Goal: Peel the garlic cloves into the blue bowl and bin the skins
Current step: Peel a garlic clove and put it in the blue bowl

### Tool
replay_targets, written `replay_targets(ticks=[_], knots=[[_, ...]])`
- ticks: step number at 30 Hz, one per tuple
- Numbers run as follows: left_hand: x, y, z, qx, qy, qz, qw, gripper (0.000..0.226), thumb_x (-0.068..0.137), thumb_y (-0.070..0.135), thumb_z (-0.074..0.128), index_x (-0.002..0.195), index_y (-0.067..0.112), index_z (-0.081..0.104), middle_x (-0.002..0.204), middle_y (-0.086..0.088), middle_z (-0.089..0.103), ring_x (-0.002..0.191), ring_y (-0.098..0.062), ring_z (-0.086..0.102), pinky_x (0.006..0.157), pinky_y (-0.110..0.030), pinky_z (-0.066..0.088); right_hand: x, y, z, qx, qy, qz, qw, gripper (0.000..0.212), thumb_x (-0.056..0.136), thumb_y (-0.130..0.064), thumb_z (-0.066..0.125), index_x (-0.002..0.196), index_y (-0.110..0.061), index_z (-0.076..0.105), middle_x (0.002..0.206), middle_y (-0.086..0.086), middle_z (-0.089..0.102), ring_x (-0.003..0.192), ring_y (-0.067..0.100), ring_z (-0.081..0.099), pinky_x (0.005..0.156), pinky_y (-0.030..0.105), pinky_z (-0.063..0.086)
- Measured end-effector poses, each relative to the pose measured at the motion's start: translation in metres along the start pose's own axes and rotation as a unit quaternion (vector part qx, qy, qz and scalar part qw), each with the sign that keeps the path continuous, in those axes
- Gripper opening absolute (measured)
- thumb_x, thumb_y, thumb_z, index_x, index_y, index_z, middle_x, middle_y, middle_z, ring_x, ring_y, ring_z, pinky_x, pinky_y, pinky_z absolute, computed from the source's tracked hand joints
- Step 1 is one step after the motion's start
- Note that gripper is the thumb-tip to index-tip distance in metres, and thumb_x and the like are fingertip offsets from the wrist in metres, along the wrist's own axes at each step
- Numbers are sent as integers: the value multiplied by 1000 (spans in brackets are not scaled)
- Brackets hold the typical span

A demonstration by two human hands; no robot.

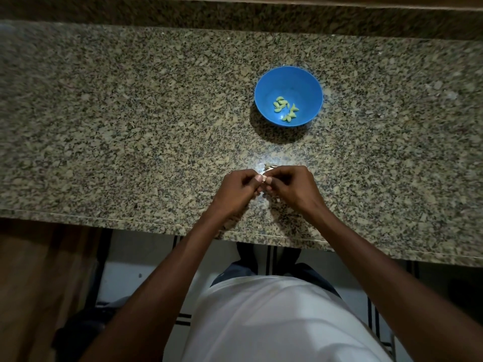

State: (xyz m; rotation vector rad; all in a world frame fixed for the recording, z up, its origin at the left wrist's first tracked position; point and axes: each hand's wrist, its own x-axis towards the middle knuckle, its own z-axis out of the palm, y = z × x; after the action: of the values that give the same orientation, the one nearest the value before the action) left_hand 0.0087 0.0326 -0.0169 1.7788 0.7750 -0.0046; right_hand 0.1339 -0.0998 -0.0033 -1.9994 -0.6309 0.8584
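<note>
A blue bowl stands on the granite counter, holding several peeled garlic cloves that look pale yellow-green. Nearer to me, my left hand and my right hand meet over the counter's front part. Together they pinch one small garlic clove between their fingertips; most of it is hidden by the fingers. Just beyond my right hand's knuckles lies a small heap of papery garlic skins on the counter.
The speckled granite counter runs across the view, with a raised back ledge behind it. Its front edge is close to my forearms. Below are a tiled floor and a wooden panel at left.
</note>
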Motion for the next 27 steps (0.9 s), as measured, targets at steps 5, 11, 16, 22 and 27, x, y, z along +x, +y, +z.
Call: replay_targets(ticks=[5, 11, 16, 22, 27], knots=[[-4, -2, -1, 47, 83, 104, 990, 28, 94, 10, 73, 122, 14, 74, 109, 2, 74, 95, -2, 70, 76, -15, 58, 0, -4, -2, 139, -19, 78, 987, 7, 96, -10, 75, 100, -6, 81, 85, 8, 81, 82, 25, 79, 82, 42, 65], [-2, 0, -6, 160, 101, 182, 965, 20, 91, 6, 76, 110, 13, 79, 98, 0, 77, 85, -10, 70, 77, -26, 60, 0, -10, -4, 159, -41, 115, 980, 5, 92, -7, 79, 96, -4, 80, 84, 10, 81, 79, 23, 77, 78, 36, 63], [-3, 6, -6, 155, 117, 184, 964, 20, 91, 5, 75, 107, 13, 82, 94, -1, 81, 78, -10, 73, 72, -29, 62, 1, -10, 1, 167, -12, 119, 979, 8, 89, -7, 82, 96, -3, 79, 81, 12, 80, 75, 22, 77, 74, 33, 62], [0, 5, -6, 82, 98, 82, 988, 14, 88, 17, 83, 102, 17, 84, 91, 4, 81, 76, -3, 75, 71, -29, 65, -1, -2, 4, 164, 2, 96, 982, 11, 89, -7, 82, 99, -3, 80, 82, 11, 80, 80, 24, 79, 79, 38, 64], [-5, 5, -2, -98, 55, 0, 994, 16, 87, 14, 85, 98, 3, 82, 87, -9, 80, 82, -23, 79, 80, -40, 65, -7, 4, 6, 184, 30, 86, 979, 22, 94, -5, 77, 116, -7, 75, 88, 12, 81, 84, 26, 80, 85, 46, 65]])
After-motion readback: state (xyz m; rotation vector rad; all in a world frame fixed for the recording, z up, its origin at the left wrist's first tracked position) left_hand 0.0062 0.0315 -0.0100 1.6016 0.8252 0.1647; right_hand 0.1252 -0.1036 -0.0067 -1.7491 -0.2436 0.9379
